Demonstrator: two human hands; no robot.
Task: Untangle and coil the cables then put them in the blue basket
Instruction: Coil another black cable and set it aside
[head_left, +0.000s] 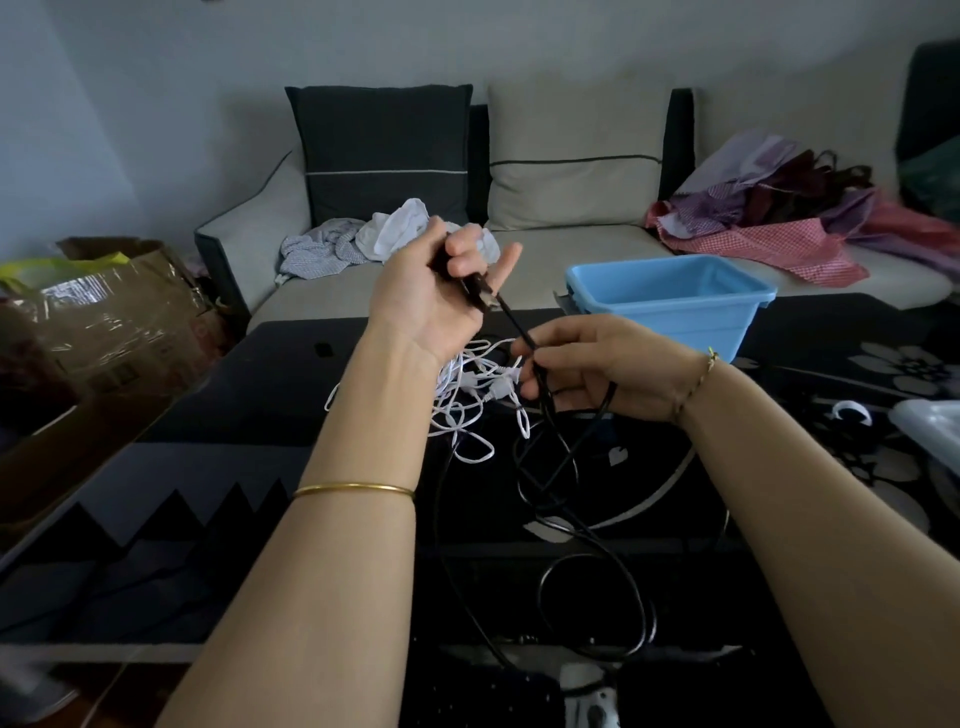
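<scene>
your left hand (431, 291) is raised above the dark patterned table (249, 467), palm turned toward you, fingers curled shut around the plug end of the black cable (566, 467). the connector (480, 296) pokes out below your curled fingers; the little finger sticks out straight, off the cable.

your right hand (597, 371) sits lower, just above the table, thumb and fingertips pinched on the same black cable a short way down from the connector. the stretch between your two hands runs taut and slanted. a second loop of black cable passes between the fingers of that hand.

below your right hand the black cable drops in loose loops onto the table, crossing itself several times, with one large loop lying near the table's near edge. how many black cables are in that heap you cannot tell.

the white cable (467, 400) lies tangled on the table under and just behind your left wrist, loops spilling toward the near side, touching the black strands at its right edge.

the blue basket (670, 301) stands on the far side of the table, beyond your right hand, well apart from both tangles. no cable shows inside it.

a gold bangle (353, 488) rings your left forearm; a thin bracelet (696, 384) is on your right wrist.
</scene>
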